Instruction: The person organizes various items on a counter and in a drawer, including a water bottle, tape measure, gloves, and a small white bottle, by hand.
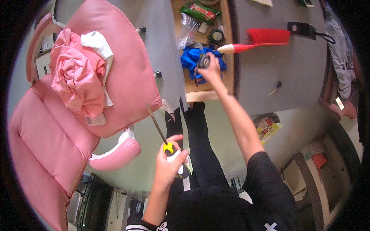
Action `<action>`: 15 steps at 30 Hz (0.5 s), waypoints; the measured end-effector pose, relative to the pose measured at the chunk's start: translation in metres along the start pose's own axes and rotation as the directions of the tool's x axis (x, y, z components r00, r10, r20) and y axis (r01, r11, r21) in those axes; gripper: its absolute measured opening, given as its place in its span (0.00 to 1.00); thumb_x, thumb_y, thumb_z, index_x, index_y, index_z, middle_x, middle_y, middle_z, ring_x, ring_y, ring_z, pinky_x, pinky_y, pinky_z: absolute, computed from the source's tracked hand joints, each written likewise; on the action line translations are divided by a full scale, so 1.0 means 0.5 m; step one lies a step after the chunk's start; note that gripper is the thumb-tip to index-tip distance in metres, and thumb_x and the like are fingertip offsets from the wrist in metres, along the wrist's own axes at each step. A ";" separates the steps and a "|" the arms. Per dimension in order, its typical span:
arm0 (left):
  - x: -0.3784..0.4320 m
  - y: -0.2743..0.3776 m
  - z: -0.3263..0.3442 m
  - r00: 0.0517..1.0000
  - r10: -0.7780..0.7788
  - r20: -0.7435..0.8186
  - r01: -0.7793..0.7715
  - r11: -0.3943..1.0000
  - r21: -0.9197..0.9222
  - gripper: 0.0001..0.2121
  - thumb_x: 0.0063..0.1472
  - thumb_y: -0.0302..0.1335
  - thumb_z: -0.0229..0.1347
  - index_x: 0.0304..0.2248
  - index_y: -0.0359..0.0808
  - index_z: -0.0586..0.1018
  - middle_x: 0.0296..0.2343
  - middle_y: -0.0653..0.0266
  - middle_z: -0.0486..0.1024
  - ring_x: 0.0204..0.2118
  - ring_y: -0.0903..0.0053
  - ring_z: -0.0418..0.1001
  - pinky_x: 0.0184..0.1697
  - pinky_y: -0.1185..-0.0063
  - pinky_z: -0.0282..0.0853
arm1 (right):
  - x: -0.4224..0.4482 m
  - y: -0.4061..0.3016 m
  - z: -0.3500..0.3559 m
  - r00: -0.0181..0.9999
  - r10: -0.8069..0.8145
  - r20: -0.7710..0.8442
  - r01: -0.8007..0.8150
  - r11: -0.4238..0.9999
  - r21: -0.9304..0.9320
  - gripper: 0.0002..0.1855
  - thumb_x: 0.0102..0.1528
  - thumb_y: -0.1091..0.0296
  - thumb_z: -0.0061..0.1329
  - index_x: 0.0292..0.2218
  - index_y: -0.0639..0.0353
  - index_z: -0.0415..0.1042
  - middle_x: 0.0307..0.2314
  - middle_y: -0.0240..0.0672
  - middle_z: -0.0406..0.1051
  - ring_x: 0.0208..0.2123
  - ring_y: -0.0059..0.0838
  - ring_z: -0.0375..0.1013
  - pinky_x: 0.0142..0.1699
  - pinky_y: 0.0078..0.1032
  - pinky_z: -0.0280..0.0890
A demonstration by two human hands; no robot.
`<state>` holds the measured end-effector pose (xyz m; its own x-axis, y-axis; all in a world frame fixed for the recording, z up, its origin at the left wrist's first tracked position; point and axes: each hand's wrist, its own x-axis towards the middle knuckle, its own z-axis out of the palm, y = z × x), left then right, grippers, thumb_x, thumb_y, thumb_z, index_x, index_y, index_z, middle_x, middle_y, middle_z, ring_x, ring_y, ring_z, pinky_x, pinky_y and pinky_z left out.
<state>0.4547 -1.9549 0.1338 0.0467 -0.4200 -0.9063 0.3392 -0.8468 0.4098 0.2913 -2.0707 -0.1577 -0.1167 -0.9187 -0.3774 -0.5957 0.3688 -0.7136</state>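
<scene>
My left hand [170, 161] is closed around the yellow and black handle of a screwdriver [168, 148], with a white piece of paper or tissue in the same grip; the metal shaft points up and left. Over an open wooden drawer [201, 96], my right hand [212, 69] holds a small dark object [204, 61], blurred, perhaps a coiled strap or tape. Beneath that hand lies a crumpled blue plastic or cloth item [189, 59]. Farther back in the drawer are a round black tape-like object [216, 36], clear plastic [186, 31] and a green packet [199, 12].
Right of the drawer, a red brush [267, 37] lies on the grey surface near a black box [302, 30] with a loop. A pink chair [124, 72] stands at left, bearing pink cloth [76, 75] and white cloth [99, 46]. Grey fabric [341, 57] is at far right.
</scene>
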 end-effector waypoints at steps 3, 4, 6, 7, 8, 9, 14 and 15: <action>0.024 -0.016 -0.019 0.997 -0.076 -0.027 0.074 0.996 -0.055 0.10 0.46 0.18 0.53 0.25 0.35 0.63 0.35 0.58 0.65 0.21 0.85 0.66 0.24 0.86 0.64 | 0.115 0.022 0.033 0.995 -0.103 -0.013 0.097 0.967 -0.234 0.35 0.29 0.69 0.57 0.42 0.51 0.57 0.34 0.41 0.59 0.37 0.44 0.60 0.42 0.33 0.59; 0.032 -0.020 -0.022 0.994 -0.098 -0.043 0.094 0.993 -0.076 0.10 0.46 0.19 0.53 0.25 0.35 0.63 0.33 0.58 0.65 0.21 0.85 0.66 0.25 0.86 0.64 | 0.145 0.021 0.044 0.983 -0.174 -0.054 0.149 0.941 -0.304 0.34 0.29 0.71 0.56 0.41 0.50 0.58 0.34 0.41 0.60 0.38 0.43 0.60 0.42 0.33 0.59; 0.054 -0.029 -0.029 0.992 -0.109 -0.067 0.102 0.990 -0.101 0.10 0.46 0.19 0.53 0.25 0.36 0.63 0.32 0.59 0.66 0.21 0.85 0.66 0.25 0.86 0.64 | 0.198 0.023 0.064 0.957 -0.279 -0.082 0.223 0.885 -0.409 0.33 0.29 0.72 0.55 0.40 0.50 0.59 0.34 0.41 0.60 0.38 0.42 0.60 0.42 0.33 0.60; 0.060 -0.031 -0.032 0.990 -0.118 -0.079 0.109 0.987 -0.115 0.10 0.46 0.19 0.53 0.25 0.36 0.63 0.32 0.59 0.66 0.21 0.85 0.66 0.25 0.86 0.64 | 0.218 0.023 0.071 0.947 -0.311 -0.073 0.249 0.862 -0.442 0.32 0.29 0.72 0.55 0.40 0.50 0.60 0.33 0.41 0.61 0.39 0.41 0.60 0.42 0.33 0.60; 0.068 -0.031 -0.033 0.988 -0.129 -0.082 0.118 0.984 -0.132 0.09 0.46 0.18 0.53 0.26 0.36 0.63 0.30 0.60 0.66 0.21 0.85 0.66 0.25 0.86 0.64 | 0.233 0.024 0.076 0.952 -0.302 -0.047 0.252 0.864 -0.436 0.32 0.29 0.72 0.54 0.40 0.51 0.60 0.34 0.41 0.61 0.39 0.42 0.59 0.42 0.32 0.60; 0.074 -0.032 -0.034 0.987 -0.139 -0.079 0.126 0.980 -0.152 0.09 0.46 0.18 0.53 0.26 0.36 0.63 0.30 0.60 0.66 0.21 0.85 0.66 0.25 0.86 0.64 | 0.242 0.025 0.081 0.976 -0.219 -0.010 0.190 0.868 -0.458 0.31 0.30 0.72 0.54 0.40 0.51 0.60 0.34 0.42 0.61 0.39 0.42 0.59 0.41 0.32 0.60; 0.087 -0.029 -0.030 0.985 -0.157 -0.077 0.135 0.963 -0.232 0.09 0.46 0.18 0.52 0.26 0.36 0.63 0.28 0.61 0.65 0.21 0.83 0.66 0.25 0.86 0.63 | 0.178 0.026 0.097 0.955 -0.295 -0.018 0.269 0.894 -0.359 0.31 0.29 0.73 0.52 0.40 0.51 0.60 0.33 0.38 0.60 0.38 0.41 0.59 0.41 0.32 0.60; 0.085 -0.028 -0.028 0.983 -0.167 -0.071 0.146 0.960 -0.237 0.09 0.46 0.18 0.52 0.26 0.36 0.63 0.27 0.61 0.65 0.21 0.83 0.66 0.26 0.86 0.63 | 0.141 0.025 0.093 0.942 -0.335 -0.022 0.310 0.891 -0.332 0.31 0.28 0.74 0.51 0.39 0.51 0.60 0.33 0.38 0.60 0.37 0.42 0.58 0.40 0.32 0.60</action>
<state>0.4650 -1.9562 0.0884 0.0560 -0.2479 -0.9672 0.5551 -0.7974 0.2366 0.3124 -2.1245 -0.2206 0.0723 -0.9920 -0.1030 -0.8305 -0.0027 -0.5570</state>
